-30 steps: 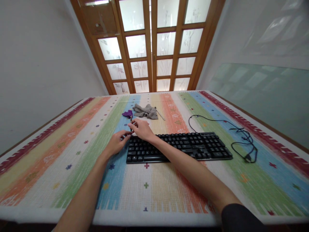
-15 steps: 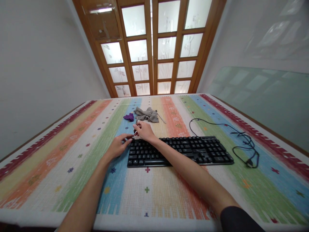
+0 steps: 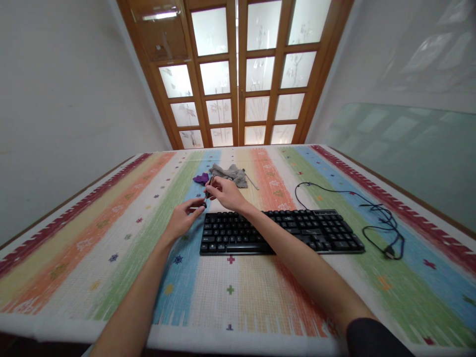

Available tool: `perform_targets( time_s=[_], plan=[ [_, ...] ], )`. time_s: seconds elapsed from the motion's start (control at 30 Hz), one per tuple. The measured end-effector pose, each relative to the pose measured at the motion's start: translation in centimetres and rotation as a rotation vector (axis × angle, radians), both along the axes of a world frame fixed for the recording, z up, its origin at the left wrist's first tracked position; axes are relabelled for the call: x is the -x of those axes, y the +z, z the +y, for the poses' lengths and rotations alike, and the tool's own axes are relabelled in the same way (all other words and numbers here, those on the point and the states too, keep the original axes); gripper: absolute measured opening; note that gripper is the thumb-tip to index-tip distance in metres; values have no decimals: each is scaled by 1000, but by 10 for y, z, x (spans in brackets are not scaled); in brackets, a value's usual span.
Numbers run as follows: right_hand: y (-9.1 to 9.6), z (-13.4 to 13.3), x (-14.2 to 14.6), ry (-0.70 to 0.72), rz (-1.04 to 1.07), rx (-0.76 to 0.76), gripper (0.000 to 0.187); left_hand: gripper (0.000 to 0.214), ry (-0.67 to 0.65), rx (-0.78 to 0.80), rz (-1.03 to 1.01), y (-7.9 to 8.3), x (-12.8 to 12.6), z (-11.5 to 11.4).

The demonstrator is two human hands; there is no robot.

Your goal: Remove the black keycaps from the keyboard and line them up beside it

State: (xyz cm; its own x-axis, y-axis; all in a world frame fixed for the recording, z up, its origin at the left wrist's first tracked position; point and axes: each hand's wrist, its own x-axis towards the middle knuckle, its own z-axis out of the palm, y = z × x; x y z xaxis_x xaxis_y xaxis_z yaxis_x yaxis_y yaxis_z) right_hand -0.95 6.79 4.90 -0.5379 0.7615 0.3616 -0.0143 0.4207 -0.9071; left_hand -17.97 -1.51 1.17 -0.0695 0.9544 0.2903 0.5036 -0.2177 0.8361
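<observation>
A black computer keyboard (image 3: 256,247) lies flat under my right forearm. My left hand (image 3: 182,216) is just off its upper left corner, with thumb and fingertips pinched on a small black keycap (image 3: 204,204). Between the thumb and fingers of my right hand (image 3: 227,193) is what looks like a small screwdriver (image 3: 207,194) with a dark handle. Its thin metal shaft points down at the keycap and seems to touch it. My right forearm hides part of the keys.
Behind my hands lie a crumpled grey cloth (image 3: 231,173), a purple cloth (image 3: 201,179) and a thin stick (image 3: 252,181). The keyboard's black cable (image 3: 385,223) is looped on the right. A striped tablecloth (image 3: 122,277) covers the table; wooden glazed doors (image 3: 241,89) stand beyond.
My hands have lifted slightly up and away from the keyboard's upper left corner. The black keycap now shows between my left fingertips, clear of the keyboard. The view has shifted slightly.
</observation>
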Motion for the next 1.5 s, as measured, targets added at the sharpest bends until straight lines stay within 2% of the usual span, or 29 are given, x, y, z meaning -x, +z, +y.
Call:
perform_targets(
  time_s=[0.23,0.37,0.47,0.7,0.9,1.1,1.27,1.5],
  plan=[
    [5,6,-8,114,64,63,3,64,5,102,-233,2,-4,-1],
    [12,9,-15,192,40,44,4,65,-52,69,-370,-1,-8,-1],
    [16,9,-20,200,30,26,6,63,-71,19,-404,-1,-12,1],
    [16,9,-20,80,6,-52,10,48,69,-59,-170,1,-19,-2],
    [12,5,-15,-61,-159,-209,10,40,65,-93,-13,-4,-21,-2],
    [16,-2,-15,-116,-221,-289,9,41,86,-77,-73,-9,-18,5],
    [21,-2,-20,-194,-227,-326,11,48,166,-92,-148,-14,-11,13],
    [28,-9,-32,-146,-298,-428,15,32,232,-131,203,-21,-3,13]
  ],
)
